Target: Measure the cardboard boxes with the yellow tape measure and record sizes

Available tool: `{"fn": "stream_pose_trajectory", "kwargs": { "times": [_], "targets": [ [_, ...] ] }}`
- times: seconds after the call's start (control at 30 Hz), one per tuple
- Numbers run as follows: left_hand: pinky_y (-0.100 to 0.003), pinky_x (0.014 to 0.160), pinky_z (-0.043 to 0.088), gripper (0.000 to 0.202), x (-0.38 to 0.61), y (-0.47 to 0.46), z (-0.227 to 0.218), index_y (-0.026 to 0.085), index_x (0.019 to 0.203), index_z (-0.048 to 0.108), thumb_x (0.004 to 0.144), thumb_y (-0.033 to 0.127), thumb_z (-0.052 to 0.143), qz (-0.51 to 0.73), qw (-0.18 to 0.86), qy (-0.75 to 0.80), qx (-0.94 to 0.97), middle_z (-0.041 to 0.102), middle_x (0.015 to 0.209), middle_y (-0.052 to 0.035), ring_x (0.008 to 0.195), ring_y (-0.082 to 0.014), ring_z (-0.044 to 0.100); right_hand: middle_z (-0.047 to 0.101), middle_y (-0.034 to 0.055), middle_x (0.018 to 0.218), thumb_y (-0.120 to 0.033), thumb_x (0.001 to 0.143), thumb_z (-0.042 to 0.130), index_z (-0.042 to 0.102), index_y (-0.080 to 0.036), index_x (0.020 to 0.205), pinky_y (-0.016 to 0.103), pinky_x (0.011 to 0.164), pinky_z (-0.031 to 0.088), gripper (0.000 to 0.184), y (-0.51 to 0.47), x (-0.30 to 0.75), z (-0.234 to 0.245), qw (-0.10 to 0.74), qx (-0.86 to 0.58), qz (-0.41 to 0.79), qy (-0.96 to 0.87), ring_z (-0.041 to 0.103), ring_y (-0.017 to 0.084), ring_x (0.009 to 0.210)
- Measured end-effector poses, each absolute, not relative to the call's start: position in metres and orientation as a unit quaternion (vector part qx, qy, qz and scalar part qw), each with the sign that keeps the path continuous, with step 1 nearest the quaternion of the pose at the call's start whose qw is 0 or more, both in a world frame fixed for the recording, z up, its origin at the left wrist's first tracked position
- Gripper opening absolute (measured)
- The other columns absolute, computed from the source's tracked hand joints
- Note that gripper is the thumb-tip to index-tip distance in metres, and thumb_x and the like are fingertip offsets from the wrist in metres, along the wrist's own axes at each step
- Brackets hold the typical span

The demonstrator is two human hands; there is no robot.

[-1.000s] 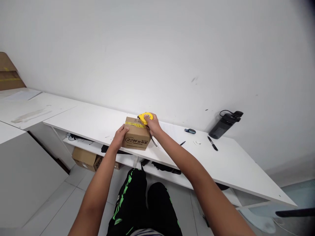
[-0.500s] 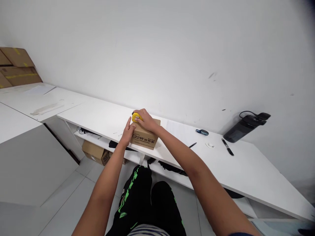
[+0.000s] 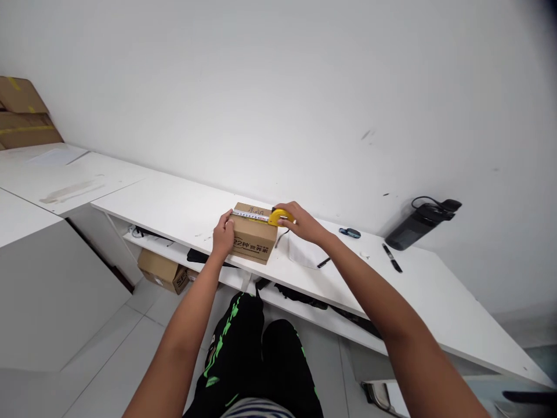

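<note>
A brown cardboard box (image 3: 252, 238) with dark printing on its front sits near the front edge of the white tabletop. My right hand (image 3: 300, 220) is closed around a yellow tape measure (image 3: 278, 217) at the box's top right edge. Its metal blade (image 3: 252, 216) is pulled out across the box top. My left hand (image 3: 223, 235) grips the box's left side, with the thumb at the near corner and the index fingertip at the blade's free end. Whether that fingertip pinches the blade is too small to tell.
Right of the box lie a white paper (image 3: 304, 253), a black pen (image 3: 324, 263), a small blue-black object (image 3: 350, 233) and a black marker (image 3: 392, 258). A dark bottle (image 3: 418, 225) leans against the wall. Cartons (image 3: 28, 128) are stacked far left; another carton (image 3: 161, 270) is below.
My right hand has moved right with the tape measure, drawing the blade out across the box top. My left hand stays at the box's left side. The view has shifted slightly.
</note>
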State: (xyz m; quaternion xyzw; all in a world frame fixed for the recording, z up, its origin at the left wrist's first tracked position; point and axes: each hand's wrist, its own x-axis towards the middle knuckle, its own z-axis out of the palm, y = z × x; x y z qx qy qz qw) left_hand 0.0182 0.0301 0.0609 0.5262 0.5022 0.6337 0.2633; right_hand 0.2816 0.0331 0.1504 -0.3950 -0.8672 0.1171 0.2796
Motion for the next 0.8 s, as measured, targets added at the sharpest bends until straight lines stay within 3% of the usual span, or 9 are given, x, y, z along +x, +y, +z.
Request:
{"fn": "stream_pose_trajectory", "kwargs": {
  "times": [0.33, 0.8],
  "targets": [
    [-0.041, 0.11, 0.039, 0.046, 0.014, 0.032, 0.063, 0.019, 0.132, 0.063, 0.093, 0.031, 0.041, 0.594, 0.176, 0.537, 0.572, 0.065, 0.133, -0.0092, 0.126, -0.0291, 0.056, 0.055, 0.0102, 0.124, -0.033, 0.092, 0.052, 0.054, -0.028, 0.134, 0.048, 0.098, 0.046, 0.043, 0.02, 0.312, 0.146, 0.274, -0.43, 0.134, -0.849, 0.055, 0.028, 0.111],
    [-0.037, 0.116, 0.034, 0.047, 0.025, 0.032, 0.057, 0.015, 0.135, 0.058, 0.094, 0.031, 0.041, 0.655, 0.279, 0.483, 0.51, 0.056, 0.144, -0.0112, 0.135, -0.0248, 0.049, 0.053, 0.0128, 0.129, -0.032, 0.092, 0.051, 0.049, -0.023, 0.14, 0.049, 0.1, 0.046, 0.049, 0.042, 0.234, 0.148, 0.304, -0.39, 0.122, -0.861, 0.055, 0.029, 0.113]
  ]
}}
